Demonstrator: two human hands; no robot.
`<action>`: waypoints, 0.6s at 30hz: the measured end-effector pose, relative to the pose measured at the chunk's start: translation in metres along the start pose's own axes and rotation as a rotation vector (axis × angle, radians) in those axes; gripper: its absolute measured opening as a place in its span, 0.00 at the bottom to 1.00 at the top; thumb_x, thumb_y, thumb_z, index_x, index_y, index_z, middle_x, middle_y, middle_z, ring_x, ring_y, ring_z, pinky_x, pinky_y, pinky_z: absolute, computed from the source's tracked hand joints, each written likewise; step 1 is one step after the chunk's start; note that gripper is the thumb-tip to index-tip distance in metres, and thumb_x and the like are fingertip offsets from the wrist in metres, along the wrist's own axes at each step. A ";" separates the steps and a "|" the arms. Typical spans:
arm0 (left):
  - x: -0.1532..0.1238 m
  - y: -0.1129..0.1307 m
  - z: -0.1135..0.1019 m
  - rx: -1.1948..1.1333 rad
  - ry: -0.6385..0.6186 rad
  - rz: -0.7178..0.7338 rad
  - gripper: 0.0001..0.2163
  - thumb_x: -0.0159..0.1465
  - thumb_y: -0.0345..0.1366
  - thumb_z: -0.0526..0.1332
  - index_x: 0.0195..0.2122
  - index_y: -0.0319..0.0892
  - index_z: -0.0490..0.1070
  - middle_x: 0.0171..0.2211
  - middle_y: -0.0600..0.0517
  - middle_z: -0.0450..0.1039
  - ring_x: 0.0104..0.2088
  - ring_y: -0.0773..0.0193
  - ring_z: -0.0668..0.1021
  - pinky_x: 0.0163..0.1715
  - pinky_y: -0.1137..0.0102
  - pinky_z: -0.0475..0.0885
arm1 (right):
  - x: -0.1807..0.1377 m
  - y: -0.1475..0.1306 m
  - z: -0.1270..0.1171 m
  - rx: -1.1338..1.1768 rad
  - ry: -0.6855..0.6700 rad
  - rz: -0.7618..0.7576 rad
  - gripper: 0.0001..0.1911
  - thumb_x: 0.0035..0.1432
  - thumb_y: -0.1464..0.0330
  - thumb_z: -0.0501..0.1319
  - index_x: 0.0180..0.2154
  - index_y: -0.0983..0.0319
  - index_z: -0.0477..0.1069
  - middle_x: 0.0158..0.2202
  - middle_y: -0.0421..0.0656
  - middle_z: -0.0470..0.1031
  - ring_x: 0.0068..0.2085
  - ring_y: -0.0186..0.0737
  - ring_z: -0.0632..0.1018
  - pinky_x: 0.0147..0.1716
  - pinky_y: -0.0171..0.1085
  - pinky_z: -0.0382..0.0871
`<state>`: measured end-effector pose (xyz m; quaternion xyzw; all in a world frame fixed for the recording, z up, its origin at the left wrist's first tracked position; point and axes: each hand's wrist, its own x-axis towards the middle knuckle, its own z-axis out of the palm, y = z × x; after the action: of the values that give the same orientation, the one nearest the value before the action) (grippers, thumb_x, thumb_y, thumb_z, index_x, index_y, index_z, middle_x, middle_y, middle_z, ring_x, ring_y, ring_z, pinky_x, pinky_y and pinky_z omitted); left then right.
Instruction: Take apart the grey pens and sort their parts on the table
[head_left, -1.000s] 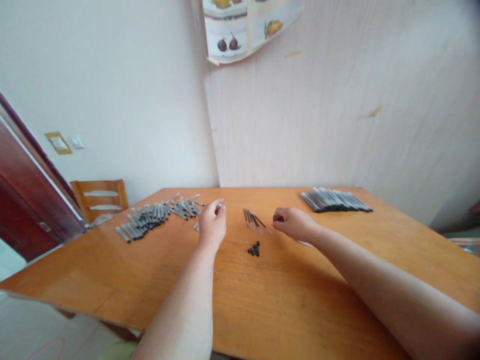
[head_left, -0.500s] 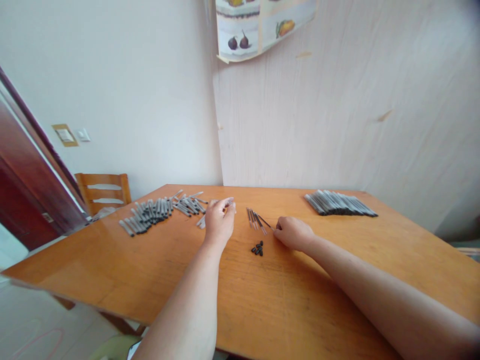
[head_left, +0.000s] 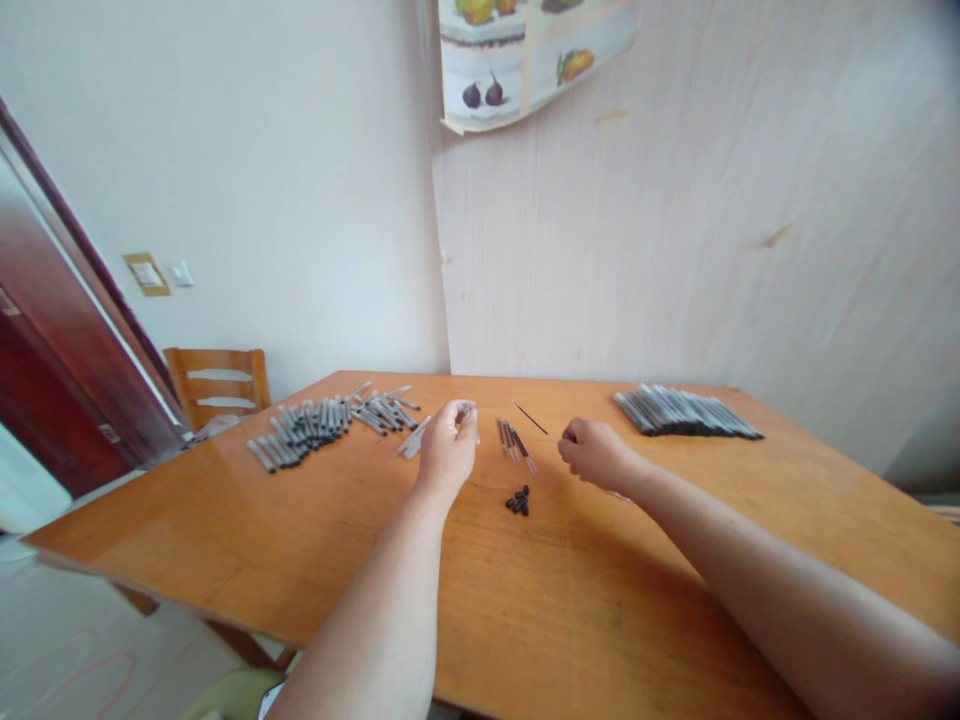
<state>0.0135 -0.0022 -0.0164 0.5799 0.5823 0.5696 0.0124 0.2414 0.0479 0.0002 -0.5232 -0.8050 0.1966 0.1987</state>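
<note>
My right hand (head_left: 596,455) pinches one end of a thin black pen refill (head_left: 532,418), whose tip points up and left over the table. My left hand (head_left: 450,445) is closed on a clear pen barrel (head_left: 470,409), mostly hidden by the fingers. Between the hands, several more pen refills (head_left: 516,443) lie side by side. Nearer me is a small group of black pen plugs (head_left: 519,501). Loose pen barrels (head_left: 414,440) lie just left of my left hand.
On the wooden table (head_left: 510,610), a large pile of grey capped pen pieces (head_left: 311,430) spreads at the left, with another cluster (head_left: 384,408) beside it. A neat row of clear pens (head_left: 686,412) lies at the back right. A wooden chair (head_left: 217,385) stands beyond the left edge.
My right hand has lifted the refill away from the others and moved slightly right. My left hand stays nearly in place with the barrel. The view has shifted slightly.
</note>
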 end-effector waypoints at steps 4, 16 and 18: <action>0.000 -0.001 0.000 0.023 -0.013 0.031 0.12 0.64 0.41 0.55 0.43 0.43 0.72 0.40 0.47 0.76 0.41 0.61 0.76 0.43 0.67 0.69 | -0.002 -0.006 -0.016 0.425 0.026 -0.002 0.02 0.51 0.71 0.57 0.29 0.63 0.66 0.21 0.43 0.72 0.21 0.34 0.72 0.21 0.32 0.64; -0.003 -0.002 0.003 0.089 -0.138 0.099 0.12 0.62 0.31 0.56 0.44 0.44 0.75 0.40 0.48 0.74 0.45 0.61 0.76 0.48 0.64 0.69 | -0.017 -0.022 -0.059 1.002 0.151 -0.182 0.15 0.48 0.69 0.63 0.39 0.61 0.63 0.22 0.37 0.68 0.19 0.27 0.63 0.17 0.30 0.50; -0.004 -0.001 0.004 0.097 -0.156 0.098 0.13 0.61 0.29 0.55 0.43 0.45 0.76 0.40 0.48 0.74 0.45 0.61 0.75 0.48 0.64 0.69 | -0.019 -0.025 -0.059 1.007 0.140 -0.179 0.15 0.48 0.69 0.63 0.39 0.61 0.63 0.22 0.36 0.67 0.19 0.27 0.63 0.17 0.30 0.50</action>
<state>0.0165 -0.0021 -0.0208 0.6504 0.5773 0.4937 0.0019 0.2607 0.0271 0.0607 -0.3036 -0.6370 0.5067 0.4953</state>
